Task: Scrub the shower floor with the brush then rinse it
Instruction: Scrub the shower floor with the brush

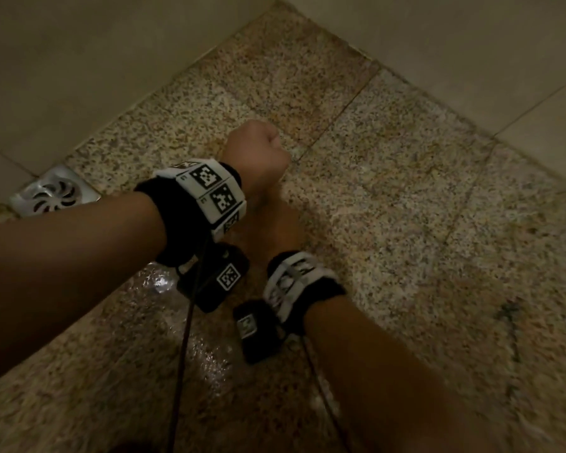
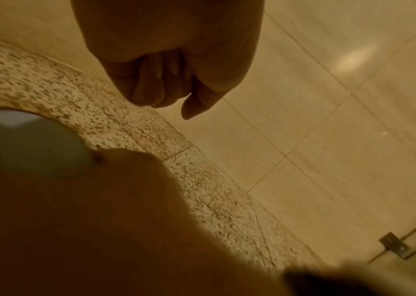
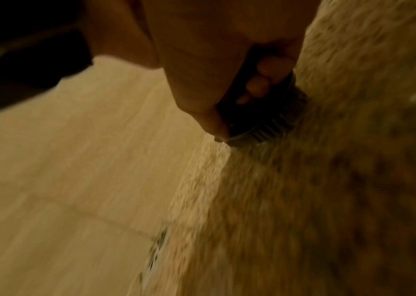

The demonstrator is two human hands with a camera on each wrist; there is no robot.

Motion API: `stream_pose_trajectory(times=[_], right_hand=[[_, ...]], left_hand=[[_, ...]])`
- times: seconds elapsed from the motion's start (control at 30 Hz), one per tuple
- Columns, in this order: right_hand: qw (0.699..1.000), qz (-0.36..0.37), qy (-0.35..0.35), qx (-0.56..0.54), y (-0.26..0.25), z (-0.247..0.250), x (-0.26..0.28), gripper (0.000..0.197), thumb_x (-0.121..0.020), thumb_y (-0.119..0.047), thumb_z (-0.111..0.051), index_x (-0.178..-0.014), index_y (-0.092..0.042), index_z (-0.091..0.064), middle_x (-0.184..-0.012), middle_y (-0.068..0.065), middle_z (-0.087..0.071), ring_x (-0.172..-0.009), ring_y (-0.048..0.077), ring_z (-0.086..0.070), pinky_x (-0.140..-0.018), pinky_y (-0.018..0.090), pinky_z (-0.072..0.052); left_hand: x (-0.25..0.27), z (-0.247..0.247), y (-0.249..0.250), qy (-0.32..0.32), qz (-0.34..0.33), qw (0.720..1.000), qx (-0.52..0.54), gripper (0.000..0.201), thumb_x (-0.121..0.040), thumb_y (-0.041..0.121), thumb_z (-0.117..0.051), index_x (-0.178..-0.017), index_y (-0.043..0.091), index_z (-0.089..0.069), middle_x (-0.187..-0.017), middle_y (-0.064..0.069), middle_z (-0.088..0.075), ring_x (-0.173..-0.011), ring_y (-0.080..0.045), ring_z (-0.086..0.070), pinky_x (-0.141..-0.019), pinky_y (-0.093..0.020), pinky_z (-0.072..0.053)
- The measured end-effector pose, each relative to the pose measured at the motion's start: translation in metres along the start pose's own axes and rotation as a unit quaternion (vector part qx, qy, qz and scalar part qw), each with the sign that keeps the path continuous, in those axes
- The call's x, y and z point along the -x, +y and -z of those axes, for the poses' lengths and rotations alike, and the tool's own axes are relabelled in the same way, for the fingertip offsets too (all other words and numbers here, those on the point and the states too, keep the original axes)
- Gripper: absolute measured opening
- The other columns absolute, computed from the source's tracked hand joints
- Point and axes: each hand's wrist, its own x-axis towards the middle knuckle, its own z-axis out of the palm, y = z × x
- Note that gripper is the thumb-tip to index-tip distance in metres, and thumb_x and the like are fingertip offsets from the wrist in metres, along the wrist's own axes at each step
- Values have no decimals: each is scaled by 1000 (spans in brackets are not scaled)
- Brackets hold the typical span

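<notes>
1. Speckled shower floor [image 1: 389, 197] fills your view, wet and shining near your wrists.
2. Your left hand [image 1: 258, 152] is clenched, holding nothing, above the floor.
3. Your right hand [image 3: 202, 66] grips the dark brush [image 3: 260, 120], bristles against the floor.
4. Drain grate [image 1: 54, 192] sits by the left wall.

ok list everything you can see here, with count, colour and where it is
shower floor: one, speckled tan and brown stone tiles, fills the middle of the head view, wet and shiny near the bottom centre
walls: two, beige tiles, meeting in a corner at the top
floor drain: one, silver metal, at the left edge where floor meets wall
brush: one, dark with pale bristles, bristles down on the floor, hidden in the head view
metal bracket: one, grey, low on the wall in the left wrist view
wrist bands: two, black with white marker tiles, one on each wrist
cables: two, dark, hanging from the bands
left hand: a fist, holds nothing
right hand: grips the brush
</notes>
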Motion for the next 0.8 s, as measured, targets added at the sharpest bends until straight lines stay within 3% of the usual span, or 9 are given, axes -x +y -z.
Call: stream_pose_trajectory(times=[0.1,0.17,0.27,0.33,0.47,0.57,0.67,0.73,0.8], right_hand=[[972,-95,197,-82,36,63,-29,42,-84,-39,-66,-120,-19,-59,-105,6,-63,-89,26,-61,-67,28,-44],[954,-159,246,-60,62,103,-50,52,-82,-41,-69,-122,-9,-57,-113,10,-62,-100,29,-61,-73,29,-45],[946,-218,241,-18,96,127,-75,60,-85,-37,-68,-129,-2,-49,-130,17,-55,-116,35,-54,-93,40,-48],[950,-211,231,-8,101,115,-84,62,-84,-38,-68,-131,-4,-48,-131,17,-54,-117,36,-53,-96,45,-48],[973,-90,200,-75,56,47,-77,53,-82,-43,-66,-125,-15,-54,-115,2,-61,-98,18,-60,-77,32,-50],[996,-4,79,-46,14,-5,-59,47,-85,-36,-63,-126,-15,-53,-112,5,-63,-93,25,-63,-67,30,-46],[1000,26,-9,-11,-1,-11,-54,40,-86,-33,-64,-118,-13,-52,-103,6,-61,-81,24,-58,-59,27,-44],[999,31,26,-16,7,8,-60,34,-87,-35,-64,-109,-10,-55,-92,5,-55,-70,18,-49,-53,26,-35],[988,-19,141,-52,20,40,-75,39,-85,-38,-64,-108,-8,-57,-89,4,-53,-74,21,-52,-59,28,-37]], left_hand=[[1,7,-2,21,-21,999,-12,42,-82,4,-54,-56,17,-24,-56,-2,-26,-51,-15,-27,-52,-28,-21],[-1,13,-7,21,-21,999,-28,41,-84,5,-52,-58,17,-23,-58,-2,-25,-53,-16,-26,-54,-29,-19],[-3,16,-13,10,-23,999,-38,40,-83,5,-50,-57,18,-23,-58,-2,-26,-55,-16,-27,-56,-28,-21],[-6,18,-16,19,-24,999,-30,41,-83,4,-52,-56,18,-23,-56,-1,-27,-55,-16,-29,-57,-28,-24],[-17,31,-25,61,3,998,14,43,-82,5,-56,-54,18,-26,-54,1,-29,-51,-14,-32,-60,-28,-38],[-24,37,-26,90,11,995,35,43,-79,3,-57,-52,18,-28,-54,0,-31,-52,-15,-34,-58,-30,-37],[-21,37,-21,82,-10,997,11,42,-80,1,-56,-53,17,-27,-54,0,-29,-49,-12,-29,-50,-23,-27],[-17,38,-20,71,-34,997,-11,41,-80,3,-55,-53,17,-28,-54,0,-30,-49,-11,-30,-48,-24,-24],[-14,41,-23,65,-49,996,-25,40,-81,5,-55,-54,17,-28,-54,0,-31,-51,-13,-32,-52,-26,-26]])
